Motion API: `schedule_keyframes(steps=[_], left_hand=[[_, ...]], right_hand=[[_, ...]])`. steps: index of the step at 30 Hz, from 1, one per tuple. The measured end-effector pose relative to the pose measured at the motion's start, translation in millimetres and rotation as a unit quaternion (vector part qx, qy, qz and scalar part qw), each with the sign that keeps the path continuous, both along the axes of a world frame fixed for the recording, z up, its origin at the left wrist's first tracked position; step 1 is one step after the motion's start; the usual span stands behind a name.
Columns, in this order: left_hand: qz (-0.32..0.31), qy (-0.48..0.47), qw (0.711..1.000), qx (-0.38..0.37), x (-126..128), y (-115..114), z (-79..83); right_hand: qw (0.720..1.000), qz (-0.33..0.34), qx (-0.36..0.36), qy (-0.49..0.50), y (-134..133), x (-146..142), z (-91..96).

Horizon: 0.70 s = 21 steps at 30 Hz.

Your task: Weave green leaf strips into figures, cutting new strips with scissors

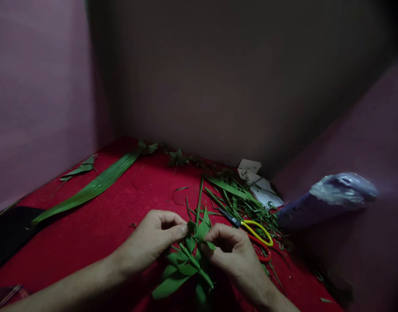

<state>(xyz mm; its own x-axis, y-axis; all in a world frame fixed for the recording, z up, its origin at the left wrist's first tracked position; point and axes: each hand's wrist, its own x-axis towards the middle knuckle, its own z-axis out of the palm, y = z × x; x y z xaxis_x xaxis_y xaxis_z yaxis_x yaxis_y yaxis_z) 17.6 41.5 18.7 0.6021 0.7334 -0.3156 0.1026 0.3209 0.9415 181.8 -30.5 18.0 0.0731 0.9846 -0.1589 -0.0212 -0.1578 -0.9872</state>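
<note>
Low in the middle of the head view is a green leafy sprig point(187, 269), its leaves folded and its stems overlapping. My left hand point(153, 238) pinches a leaf near its top between thumb and forefinger. From the other side, my right hand point(233, 251) is closed on a leaf of the same sprig, with its fingertips partly hidden. A pair of scissors point(251, 229) with one yellow and one red handle lies just beyond my right hand, the blades pointing left. Several cut green stems and strips point(238, 197) are heaped behind the scissors.
A red cloth point(121, 216) covers the surface. One long green leaf point(98, 184) and a small sprig point(83, 168) lie at left, near a black flat object point(12, 229). White papers point(264, 190) lie at back right, beside a purple plastic-wrapped object point(329, 199). Walls enclose the area.
</note>
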Motion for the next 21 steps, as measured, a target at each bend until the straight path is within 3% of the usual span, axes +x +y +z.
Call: schedule_keyframes(steps=[5,11,21], left_hand=[[-0.015,-0.005,1.0,-0.016,-1,3,-2.3],[-0.034,-0.006,0.998,-0.051,-2,8,-4.9],[-0.038,0.01,0.998,-0.042,-1,5,0.7]], right_hand=[[1.0,0.02,0.003,0.007,1,3,0.7],[0.998,0.026,-0.041,0.041,3,7,2.6],[0.997,0.042,-0.052,0.043,3,11,-9.5]])
